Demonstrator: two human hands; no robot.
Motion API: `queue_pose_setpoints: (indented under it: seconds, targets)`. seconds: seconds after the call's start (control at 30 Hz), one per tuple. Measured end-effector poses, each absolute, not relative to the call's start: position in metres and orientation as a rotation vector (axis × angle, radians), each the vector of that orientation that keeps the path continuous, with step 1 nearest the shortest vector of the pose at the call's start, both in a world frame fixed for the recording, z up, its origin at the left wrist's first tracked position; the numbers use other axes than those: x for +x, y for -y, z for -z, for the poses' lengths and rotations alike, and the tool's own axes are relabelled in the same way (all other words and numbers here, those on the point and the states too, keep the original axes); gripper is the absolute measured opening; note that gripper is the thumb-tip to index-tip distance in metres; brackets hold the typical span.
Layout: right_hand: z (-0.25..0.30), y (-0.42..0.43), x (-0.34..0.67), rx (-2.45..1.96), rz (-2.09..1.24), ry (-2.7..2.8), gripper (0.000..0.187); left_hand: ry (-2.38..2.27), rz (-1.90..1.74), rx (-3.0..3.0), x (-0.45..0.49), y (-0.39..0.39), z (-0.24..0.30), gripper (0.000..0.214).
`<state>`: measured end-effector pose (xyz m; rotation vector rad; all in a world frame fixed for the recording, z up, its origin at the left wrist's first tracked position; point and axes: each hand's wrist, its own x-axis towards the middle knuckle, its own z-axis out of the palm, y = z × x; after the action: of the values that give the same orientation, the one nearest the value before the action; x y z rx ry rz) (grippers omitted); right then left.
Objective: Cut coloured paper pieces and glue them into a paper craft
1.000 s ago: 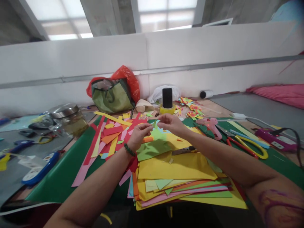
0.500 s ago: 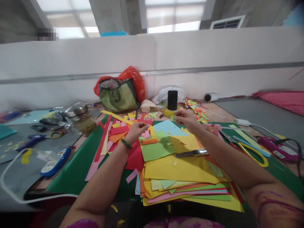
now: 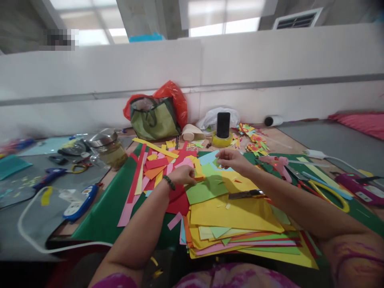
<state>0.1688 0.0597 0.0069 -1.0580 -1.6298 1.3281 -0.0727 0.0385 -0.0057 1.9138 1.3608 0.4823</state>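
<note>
A stack of coloured paper sheets (image 3: pixel 240 218) lies on a green mat (image 3: pixel 99 208) in front of me. My left hand (image 3: pixel 182 175), with a bead bracelet at the wrist, is curled over an orange paper strip (image 3: pixel 199 179) at the edge of a green sheet (image 3: pixel 207 188). My right hand (image 3: pixel 230 159) hovers above the pale blue and yellow sheets with fingers pinched on a small green paper scrap (image 3: pixel 216 161). A utility knife (image 3: pixel 246 194) lies on the yellow sheet, between my arms.
Loose paper strips (image 3: pixel 156 168) pile up left of the stack. A glass jar (image 3: pixel 108 149), glue guns (image 3: pixel 78 198), a green and red bag (image 3: pixel 156 116), a tape roll under a black cylinder (image 3: pixel 223 132), yellow-handled scissors (image 3: pixel 327 190) and a pink tool (image 3: pixel 277 163) surround the mat.
Both hands have come down from holding a scrap up between them; the left now rests on the orange strip and the right has drawn back over the sheets. The camera shifted left.
</note>
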Motion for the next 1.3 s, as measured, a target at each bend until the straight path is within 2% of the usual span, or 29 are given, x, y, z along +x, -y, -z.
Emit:
queue_pose_setpoints:
  seconds: [0.27,0.47,0.6,0.77,0.87,0.93,1.07,1.17,1.3]
  targets:
    - [-0.026,-0.044,0.167,-1.187,-1.420,1.602,0.034,-1.099,-0.922,1.254,-0.086,-0.035,-0.022,0.021]
    - [-0.006,-0.030,0.155,-1.196,-1.572,1.662,0.032,-0.996,-0.932,0.979,-0.080,-0.038,-0.021,0.021]
    - [0.010,-0.026,0.147,-1.157,-1.592,1.702,0.030,-1.016,-0.829,1.074,-0.075,-0.039,-0.015,0.023]
    - [0.025,-0.021,0.143,-1.121,-1.519,1.646,0.029,-1.368,-0.342,2.092,-0.066,-0.034,-0.002,0.020]
    - [0.031,-0.023,0.145,-1.118,-1.491,1.600,0.029,-1.489,-0.188,2.293,-0.062,-0.031,0.004,0.028]
    - [0.033,-0.026,0.147,-1.116,-1.480,1.564,0.029,-1.526,-0.157,2.357,-0.061,-0.030,0.006,0.030]
    - [0.034,-0.031,0.149,-1.102,-1.481,1.504,0.029,-1.568,-0.154,2.405,-0.060,-0.030,0.009,0.015]
    - [0.032,-0.032,0.151,-1.065,-1.486,1.453,0.031,-1.619,-0.206,2.362,-0.061,-0.033,0.008,0.014]
    - [0.027,-0.029,0.152,-1.043,-1.488,1.399,0.035,-1.563,-0.505,2.040,-0.067,-0.037,0.000,0.012]
